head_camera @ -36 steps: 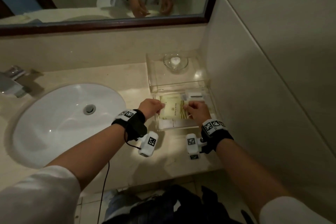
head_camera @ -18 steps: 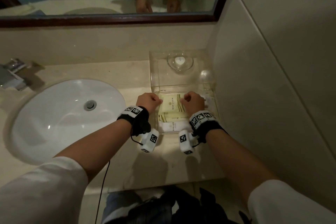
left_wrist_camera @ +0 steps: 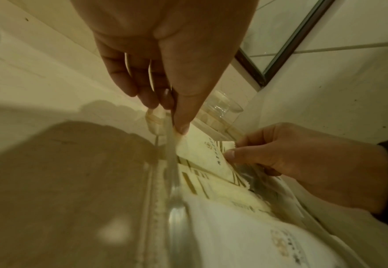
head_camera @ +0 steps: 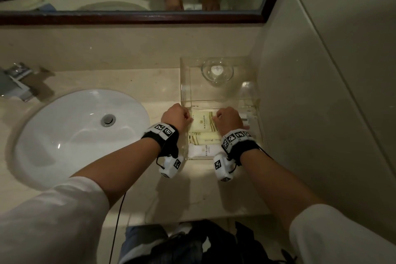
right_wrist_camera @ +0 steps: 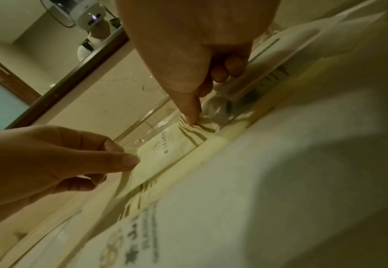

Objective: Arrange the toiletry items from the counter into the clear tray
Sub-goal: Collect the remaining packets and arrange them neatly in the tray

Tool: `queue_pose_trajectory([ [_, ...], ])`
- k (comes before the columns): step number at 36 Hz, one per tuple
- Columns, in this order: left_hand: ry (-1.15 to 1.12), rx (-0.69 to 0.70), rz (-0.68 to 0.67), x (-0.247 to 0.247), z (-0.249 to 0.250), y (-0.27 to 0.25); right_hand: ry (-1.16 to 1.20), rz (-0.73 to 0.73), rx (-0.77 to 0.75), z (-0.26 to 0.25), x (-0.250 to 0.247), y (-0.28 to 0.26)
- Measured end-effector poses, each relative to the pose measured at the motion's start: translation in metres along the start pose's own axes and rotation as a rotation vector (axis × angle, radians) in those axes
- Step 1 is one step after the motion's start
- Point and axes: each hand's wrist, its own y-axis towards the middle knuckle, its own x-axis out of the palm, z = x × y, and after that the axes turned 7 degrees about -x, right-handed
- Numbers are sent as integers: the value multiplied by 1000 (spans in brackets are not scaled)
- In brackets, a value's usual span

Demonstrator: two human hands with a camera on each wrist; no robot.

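Cream sachet, head view: the sachet [head_camera: 202,121] lies in the clear tray [head_camera: 256,100] at about 1 o'clock from the sink [head_camera: 64,135], long axis 12 to 6, print facing up.
Left wrist view: left hand [left_wrist_camera: 165,76] pinches the sachet's left edge; a tug could crumple it against the tray wall.
Right wrist view: right hand [right_wrist_camera: 199,59] pinches the right edge; uneven pulls might skew it over the packets [right_wrist_camera: 211,208] below.

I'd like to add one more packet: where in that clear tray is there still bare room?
Bare floor shows in the clear tray between the glass dish and the striped packet. The near half is crowded: stacked packets, with left hand and right hand pinching the striped packet.
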Motion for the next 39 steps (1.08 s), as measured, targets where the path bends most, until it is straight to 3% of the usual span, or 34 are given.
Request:
queue_pose_trajectory([
  [3,92,44,31,1,0,-1,-8,13,-24,-1,-1,-3],
  [6,81,95,71,4,-2,-1,26,28,50,-2,-2,-4],
  [10,85,259,130,7,-6,-2,-48,-16,25,-2,-5,-10],
  [16,173,460,71,9,-10,-9,-35,17,87,-3,1,-10],
  [25,241,478,50,12,-15,-9,-22,14,82,-6,3,-9],
  [34,287,490,59,13,-16,-7,-78,50,-96,0,2,-9],
  [39,317,514,50,13,-15,-7,-4,158,-204,7,8,-9],
])
